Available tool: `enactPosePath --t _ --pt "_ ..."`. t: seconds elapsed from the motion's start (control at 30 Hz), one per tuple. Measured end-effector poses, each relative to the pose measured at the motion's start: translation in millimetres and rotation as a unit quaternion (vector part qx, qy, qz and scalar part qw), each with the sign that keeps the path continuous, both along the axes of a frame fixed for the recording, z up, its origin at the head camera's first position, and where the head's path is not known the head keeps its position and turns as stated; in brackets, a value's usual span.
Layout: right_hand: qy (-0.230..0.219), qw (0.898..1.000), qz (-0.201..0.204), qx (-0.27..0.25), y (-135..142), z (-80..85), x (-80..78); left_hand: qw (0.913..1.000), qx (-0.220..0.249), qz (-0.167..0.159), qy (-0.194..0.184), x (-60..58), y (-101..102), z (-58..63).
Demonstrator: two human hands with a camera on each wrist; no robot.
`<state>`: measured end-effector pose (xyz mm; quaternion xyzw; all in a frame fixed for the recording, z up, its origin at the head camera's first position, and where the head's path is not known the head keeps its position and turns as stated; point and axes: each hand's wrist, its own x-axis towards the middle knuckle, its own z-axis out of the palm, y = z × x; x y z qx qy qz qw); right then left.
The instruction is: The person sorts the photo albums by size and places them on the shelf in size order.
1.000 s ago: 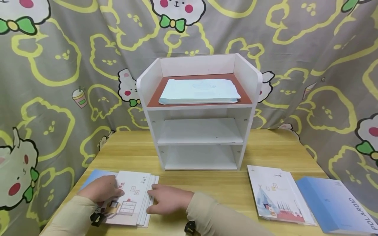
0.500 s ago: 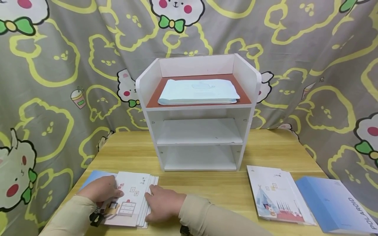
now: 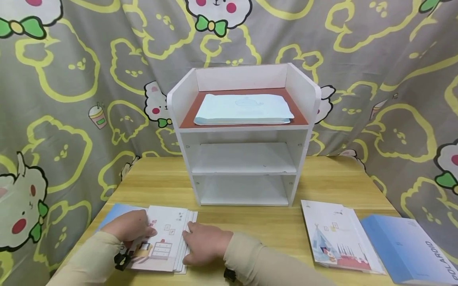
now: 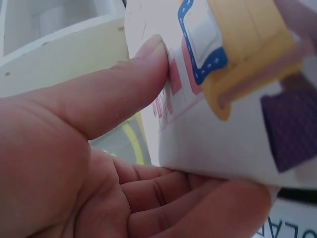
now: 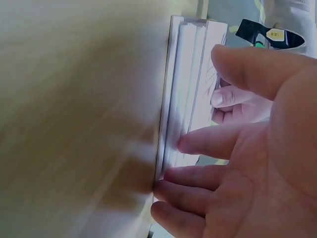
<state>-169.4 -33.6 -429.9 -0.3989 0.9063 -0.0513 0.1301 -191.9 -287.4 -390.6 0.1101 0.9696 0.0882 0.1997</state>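
Note:
My left hand [image 3: 130, 227] grips the left edge of a stack of thin notebooks [image 3: 169, 220] at the table's left. In the left wrist view its thumb lies on the printed top cover [image 4: 218, 141], with the fingers curled beneath. The covers are white with a drawn room, and the lower notebooks stick out a little to the right. Against those right edges rest the fingertips of my right hand [image 3: 208, 243], the fingers loosely extended. A blue book [image 3: 115, 213] lies partly hidden under the left hand and the stack.
A white shelf unit [image 3: 184, 159] stands at the back middle, with light-blue packets [image 3: 245, 109] on its top. Another set of illustrated notebooks [image 3: 336, 232] lies at the right, beside a thick blue "POLAROID" book [image 3: 408, 248]. A patterned curtain [image 3: 136, 55] hangs behind.
The right hand moved left against the notebook edges. Since then the left hand and the stack have shifted slightly right, the right hand with them. The view has tilted a little.

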Motion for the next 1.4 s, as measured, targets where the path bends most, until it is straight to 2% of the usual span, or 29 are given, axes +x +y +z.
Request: enactPosePath --t 0.2,0.43,0.73,1.1,1.4 --pt "0.003 1.000 0.005 -0.009 14.6 1.7 1.9 0.9999 0.000 0.014 -0.009 -1.2 12.0 0.3" --pt "-0.004 1.000 0.002 -0.026 29.3 2.6 3.9 0.9999 0.000 0.015 -0.008 -2.1 20.8 -1.5" --pt "0.005 1.000 0.013 -0.023 41.8 2.3 2.8 0.9995 0.018 0.025 -0.006 -1.7 30.5 -8.7" --pt "0.042 0.998 0.032 -0.018 49.5 5.2 0.6 0.9989 0.035 0.032 0.006 0.5 38.1 -11.7" --pt "0.020 0.999 0.023 -0.025 55.7 4.2 -0.4 0.9989 0.037 0.029 0.009 2.2 44.8 -9.7"
